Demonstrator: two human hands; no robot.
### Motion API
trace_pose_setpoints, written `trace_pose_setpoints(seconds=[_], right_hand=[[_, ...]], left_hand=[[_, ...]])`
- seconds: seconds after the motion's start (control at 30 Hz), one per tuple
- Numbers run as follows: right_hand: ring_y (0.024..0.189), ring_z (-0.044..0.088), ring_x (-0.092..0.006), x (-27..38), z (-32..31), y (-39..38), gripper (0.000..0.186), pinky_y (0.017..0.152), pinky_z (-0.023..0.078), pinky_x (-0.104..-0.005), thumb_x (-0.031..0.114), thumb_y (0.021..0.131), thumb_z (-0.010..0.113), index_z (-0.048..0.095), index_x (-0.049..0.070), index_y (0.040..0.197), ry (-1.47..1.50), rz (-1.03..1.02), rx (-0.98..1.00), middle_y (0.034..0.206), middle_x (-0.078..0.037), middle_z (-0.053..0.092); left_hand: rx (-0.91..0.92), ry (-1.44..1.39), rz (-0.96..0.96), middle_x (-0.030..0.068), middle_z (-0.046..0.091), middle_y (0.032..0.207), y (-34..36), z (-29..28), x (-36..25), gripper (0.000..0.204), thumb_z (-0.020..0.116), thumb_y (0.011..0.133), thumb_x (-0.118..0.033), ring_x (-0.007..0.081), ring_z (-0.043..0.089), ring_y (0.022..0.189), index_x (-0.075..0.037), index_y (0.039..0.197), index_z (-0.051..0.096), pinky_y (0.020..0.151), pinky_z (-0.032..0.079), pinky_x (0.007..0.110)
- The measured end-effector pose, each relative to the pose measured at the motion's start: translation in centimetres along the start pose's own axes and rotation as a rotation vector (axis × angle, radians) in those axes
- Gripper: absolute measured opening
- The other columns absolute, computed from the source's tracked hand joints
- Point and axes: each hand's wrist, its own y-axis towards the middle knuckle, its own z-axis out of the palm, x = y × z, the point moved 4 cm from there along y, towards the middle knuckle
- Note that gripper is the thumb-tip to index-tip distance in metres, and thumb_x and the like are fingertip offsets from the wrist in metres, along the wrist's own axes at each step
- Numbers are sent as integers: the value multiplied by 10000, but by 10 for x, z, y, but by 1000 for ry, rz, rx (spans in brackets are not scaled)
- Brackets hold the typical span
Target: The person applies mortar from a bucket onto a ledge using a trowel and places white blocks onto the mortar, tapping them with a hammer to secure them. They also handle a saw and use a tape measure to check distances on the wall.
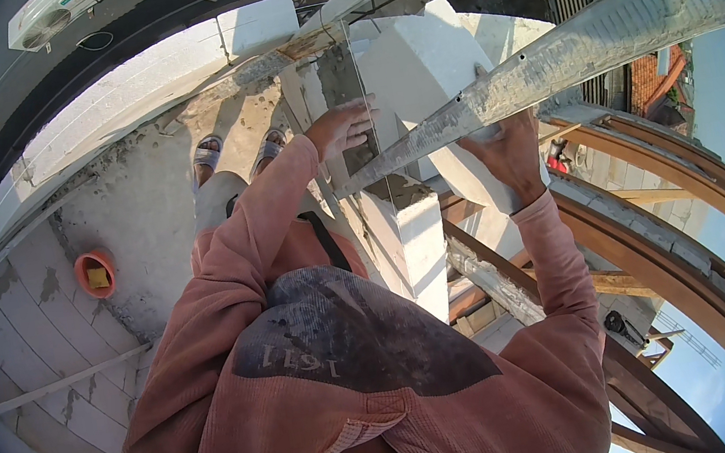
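Note:
A large white building block (418,61) sits atop a narrow wall of white blocks (411,238) with grey mortar on it. My left hand (344,127) presses on the block's left side with the fingers spread. My right hand (510,155) grips its right side, just under a long grey metal rail (561,55) that crosses in front of the block at a slant. A thin taut string (359,88) runs along the block's left face. Both my sleeves are pink.
My sandalled feet (236,150) stand on a rough concrete floor. An orange bucket (95,271) with something yellow inside sits at the left beside a low white block wall (35,337). Wooden beams (658,222) and an open drop lie to the right.

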Motion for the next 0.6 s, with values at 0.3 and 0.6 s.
trace_pose_setpoints(seconds=[0.3, 0.6], right_hand=[[1303, 467, -410, 29, 14, 30, 954, 1057, 356, -559, 531, 786, 725, 313, 186, 1573, -238, -48, 167, 1424, -154, 516], [1229, 508, -410, 8, 23, 4, 887, 1006, 393, -556, 522, 730, 782, 455, 163, 1472, -113, -93, 150, 1346, -188, 521]], left_hand=[[-214, -34, 64, 139, 422, 1534, -63, -66, -25, 587, 481, 1049, -373, 274, 392, 1422, -89, 1534, 312, 1183, 309, 430], [-336, 114, 63, 136, 512, 1439, -121, -80, -37, 570, 500, 1042, -370, 246, 514, 1323, -47, 1485, 347, 1124, 408, 400]])
